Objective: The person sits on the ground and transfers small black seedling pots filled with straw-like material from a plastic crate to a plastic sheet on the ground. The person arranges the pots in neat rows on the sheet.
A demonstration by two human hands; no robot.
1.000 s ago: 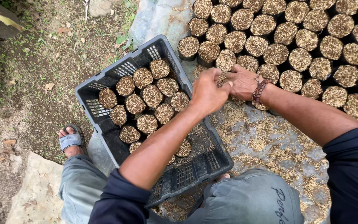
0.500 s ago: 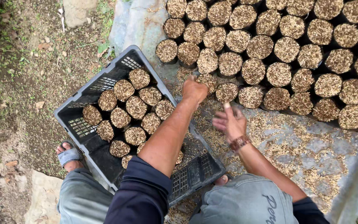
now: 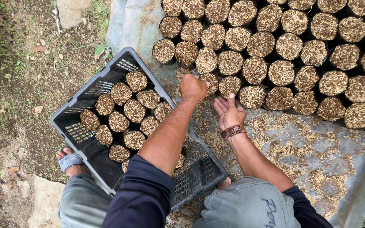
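My left hand (image 3: 193, 88) is closed around the rim of a small soil-filled nursery bag (image 3: 210, 80) at the near edge of a packed block of such bags (image 3: 284, 46) on a grey sheet. My right hand (image 3: 229, 110), wearing a beaded bracelet, is held open, palm up, just right of it and under the neighbouring bags, holding nothing. A dark plastic crate (image 3: 85, 135) on my left holds several more filled bags (image 3: 134, 109); my left forearm reaches over its right side.
Husk litter is scattered over the grey sheet (image 3: 317, 147) near my knees. Bare earth, grass and a stone (image 3: 70, 12) lie left of the crate. My sandalled foot (image 3: 70, 162) rests beside the crate's near corner.
Both hands were together at the bag block a second ago. The right hand then drew back and now lies open, palm up, while the left stays closed on the front-row bag.
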